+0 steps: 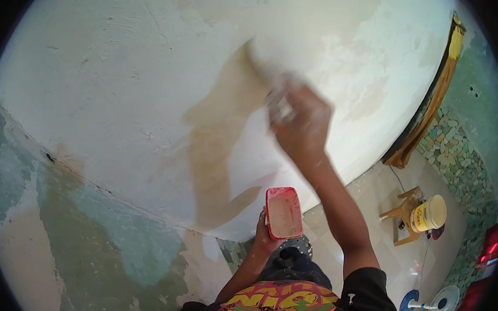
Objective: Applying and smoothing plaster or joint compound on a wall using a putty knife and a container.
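My left hand (262, 236) is wrapped round the side of a red rectangular tub (282, 237). A pale, creamy paste lies inside the tub, and smears of it cover the rim. Raised higher and to the right, my right hand (302, 122) is closed round a pale-smeared hand tool (282, 105), right by the white wall (167, 93). Motion blurs the tool's far end, so its exact kind cannot be made out. The wall is patchy, with cracks and beige areas. Shadows of my arm and the tub fall across it.
At the right, a yellow-and-white bucket (429, 213) rests on a small tan stool (403, 213) on the tiled floor. A standing fan (444, 304) is at lower right. Along the wall's right edge runs a wooden frame (431, 115). A green, patchy wall (102, 232) fills the lower left.
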Demonstrator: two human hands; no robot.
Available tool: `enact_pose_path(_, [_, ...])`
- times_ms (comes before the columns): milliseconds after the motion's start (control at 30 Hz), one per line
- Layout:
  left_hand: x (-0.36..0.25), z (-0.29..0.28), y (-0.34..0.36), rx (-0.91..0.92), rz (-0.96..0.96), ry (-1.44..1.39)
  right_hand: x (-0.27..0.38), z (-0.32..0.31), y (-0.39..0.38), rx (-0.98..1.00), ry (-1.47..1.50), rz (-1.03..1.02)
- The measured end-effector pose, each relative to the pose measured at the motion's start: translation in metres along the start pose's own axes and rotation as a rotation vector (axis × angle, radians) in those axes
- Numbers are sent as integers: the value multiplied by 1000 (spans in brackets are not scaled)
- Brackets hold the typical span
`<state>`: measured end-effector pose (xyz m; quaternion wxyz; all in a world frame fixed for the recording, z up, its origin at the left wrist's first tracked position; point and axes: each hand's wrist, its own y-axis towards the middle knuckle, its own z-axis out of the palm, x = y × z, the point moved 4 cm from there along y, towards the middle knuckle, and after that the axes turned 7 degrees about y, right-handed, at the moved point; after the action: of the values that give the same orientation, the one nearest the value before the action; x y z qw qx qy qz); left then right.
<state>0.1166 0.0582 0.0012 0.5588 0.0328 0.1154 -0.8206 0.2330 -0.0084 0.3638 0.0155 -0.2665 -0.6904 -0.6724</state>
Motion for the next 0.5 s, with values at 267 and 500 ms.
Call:
enact_pose_path(267, [-5,9,-8,-61,19,39,15,-23,48,5,-119,-43])
enact_pose_path(500, [0,-5,3,-104,13,24,26,-5,82,-156,-125,-141])
